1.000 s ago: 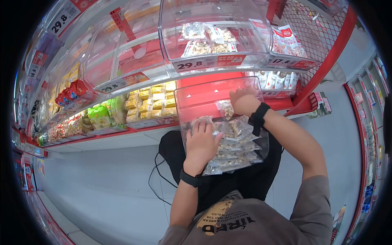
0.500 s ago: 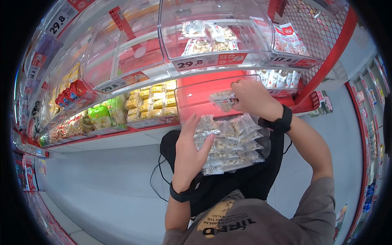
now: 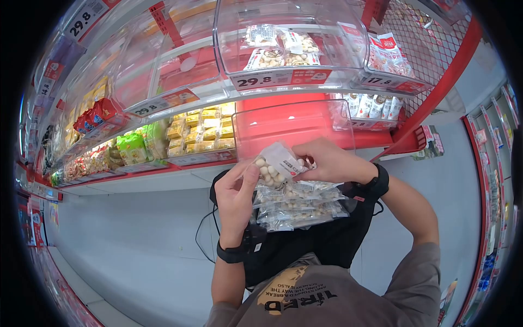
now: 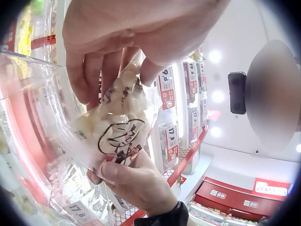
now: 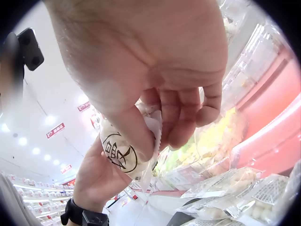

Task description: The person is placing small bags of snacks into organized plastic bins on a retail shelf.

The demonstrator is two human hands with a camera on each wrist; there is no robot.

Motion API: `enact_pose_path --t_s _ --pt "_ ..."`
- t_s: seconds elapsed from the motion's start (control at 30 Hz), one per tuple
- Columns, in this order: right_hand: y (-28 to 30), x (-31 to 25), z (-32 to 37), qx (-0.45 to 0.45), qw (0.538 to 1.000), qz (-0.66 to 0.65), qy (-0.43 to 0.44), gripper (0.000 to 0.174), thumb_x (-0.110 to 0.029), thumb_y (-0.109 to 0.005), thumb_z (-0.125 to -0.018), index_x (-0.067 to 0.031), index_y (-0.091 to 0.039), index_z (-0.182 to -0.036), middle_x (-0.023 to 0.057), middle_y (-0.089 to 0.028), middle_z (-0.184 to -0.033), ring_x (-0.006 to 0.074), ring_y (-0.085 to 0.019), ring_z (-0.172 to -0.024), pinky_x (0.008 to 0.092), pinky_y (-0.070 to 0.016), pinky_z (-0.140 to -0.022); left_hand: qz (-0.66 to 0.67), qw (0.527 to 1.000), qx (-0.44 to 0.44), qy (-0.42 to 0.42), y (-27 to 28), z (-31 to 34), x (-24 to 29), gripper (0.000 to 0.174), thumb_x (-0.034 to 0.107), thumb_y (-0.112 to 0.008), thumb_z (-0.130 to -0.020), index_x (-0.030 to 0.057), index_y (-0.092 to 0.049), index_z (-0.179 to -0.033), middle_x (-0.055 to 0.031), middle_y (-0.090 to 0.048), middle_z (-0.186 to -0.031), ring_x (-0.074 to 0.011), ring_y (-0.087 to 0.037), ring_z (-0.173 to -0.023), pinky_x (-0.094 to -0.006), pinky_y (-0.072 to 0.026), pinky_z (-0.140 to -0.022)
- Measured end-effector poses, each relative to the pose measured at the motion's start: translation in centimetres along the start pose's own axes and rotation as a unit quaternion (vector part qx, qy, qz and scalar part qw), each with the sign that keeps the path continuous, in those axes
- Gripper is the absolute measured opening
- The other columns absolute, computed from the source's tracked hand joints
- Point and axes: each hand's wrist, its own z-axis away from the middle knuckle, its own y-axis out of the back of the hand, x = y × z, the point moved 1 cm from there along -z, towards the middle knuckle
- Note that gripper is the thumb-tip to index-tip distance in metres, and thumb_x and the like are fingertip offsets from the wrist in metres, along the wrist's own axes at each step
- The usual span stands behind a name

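Note:
Both hands hold one clear snack bag [image 3: 277, 163] of round whitish pieces, raised over a stack of similar bags [image 3: 302, 204]. At its left end, the thumb and fingers of my left hand [image 3: 234, 199] pinch the wrapper. My right hand [image 3: 338, 162] grips the sealed edge at the other end. In the left wrist view the bag [image 4: 122, 125] shows a black printed emblem, with the right hand [image 4: 138, 183] below it. From the right wrist, the thumb presses the crimped edge of the bag [image 5: 120, 150]. The stack sits in a clear plastic bin [image 3: 239, 128] on the person's lap.
In front stands a shelf with a red base [image 3: 283, 117]. Above it, a clear display bin [image 3: 218, 49] holds several similar bags behind a price label [image 3: 280, 80]. Yellow packets [image 3: 201, 131] lie to the left, white packets [image 3: 373, 106] to the right. A red mesh frame [image 3: 441, 92] borders the right side.
My right hand has brought the bag from the bin's far side towards the person. My left hand has lifted off the stack and now grips the bag's other end.

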Motion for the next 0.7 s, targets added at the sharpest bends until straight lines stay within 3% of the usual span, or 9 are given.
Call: enact_pose_path --t_s 0.13,0.23,0.37,0.47,0.57,0.7 --pt "0.5 -2.3 0.4 0.039 0.994 -0.098 0.031 0.043 -0.028 -0.079 -0.075 -0.0012 -0.062 -0.104 0.0085 -0.061 -0.075 0.0204 -0.060 -0.072 0.0329 -0.0478 -0.070 -0.017 1.000 0.019 -0.007 0.1 0.2 0.5 0.025 0.014 -0.062 -0.093 -0.0063 -0.067 -0.108 -0.0096 -0.069 -0.096 -0.0122 -0.062 -0.086 -0.0252 -0.0487 -0.078" --pt "0.9 -3.9 0.1 0.148 0.983 -0.094 0.049 0.035 -0.023 -0.078 -0.077 -0.0037 -0.067 -0.104 0.0059 -0.067 -0.084 0.0164 -0.062 -0.076 0.0303 -0.0471 -0.065 -0.076 0.997 0.008 -0.013 -0.2 0.3 1.2 0.020 0.009 -0.065 -0.089 -0.0063 -0.068 -0.102 -0.0109 -0.070 -0.092 -0.0128 -0.063 -0.086 -0.0252 -0.0485 -0.078" --pt "1.1 -4.2 0.4 0.091 0.994 -0.031 0.058 0.026 -0.019 -0.076 -0.078 -0.0027 -0.069 -0.098 0.0055 -0.068 -0.086 0.0151 -0.062 -0.076 0.0291 -0.0476 -0.066 -0.126 0.989 -0.040 -0.067 -0.3 0.3 1.3 0.025 0.004 -0.070 -0.082 -0.0064 -0.067 -0.105 -0.0124 -0.069 -0.096 -0.0137 -0.063 -0.089 -0.0263 -0.0491 -0.080" --pt "1.2 -4.0 0.8 0.108 0.992 -0.054 0.041 0.023 -0.016 -0.076 -0.078 -0.0020 -0.070 -0.096 0.0065 -0.068 -0.086 0.0150 -0.062 -0.077 0.0283 -0.0483 -0.067 -0.022 0.999 -0.014 -0.027 -1.0 0.4 1.3 0.037 0.006 -0.074 -0.079 -0.0061 -0.063 -0.113 -0.0126 -0.067 -0.105 -0.0157 -0.064 -0.093 -0.0286 -0.0494 -0.084" --pt "1.5 -3.7 1.0 0.114 0.990 -0.080 0.031 0.022 -0.013 -0.074 -0.079 -0.0021 -0.070 -0.097 0.0083 -0.069 -0.088 0.0169 -0.065 -0.079 0.0287 -0.0496 -0.071 -0.044 0.991 -0.108 0.065 0.0 0.9 -0.1 0.046 0.007 -0.077 -0.077 -0.0057 -0.060 -0.117 -0.0127 -0.065 -0.111 -0.0173 -0.064 -0.098 -0.0301 -0.0495 -0.087" --pt "1.2 -4.0 1.0 0.067 0.995 -0.009 0.071 0.027 -0.010 -0.071 -0.081 -0.0034 -0.069 -0.107 0.0133 -0.070 -0.095 0.0205 -0.067 -0.082 0.0297 -0.0509 -0.075 -0.155 0.981 -0.119 0.008 -0.9 0.8 -0.6 0.044 0.010 -0.078 -0.077 -0.0049 -0.061 -0.114 -0.0145 -0.068 -0.101 -0.0142 -0.065 -0.093 -0.0282 -0.0517 -0.083"
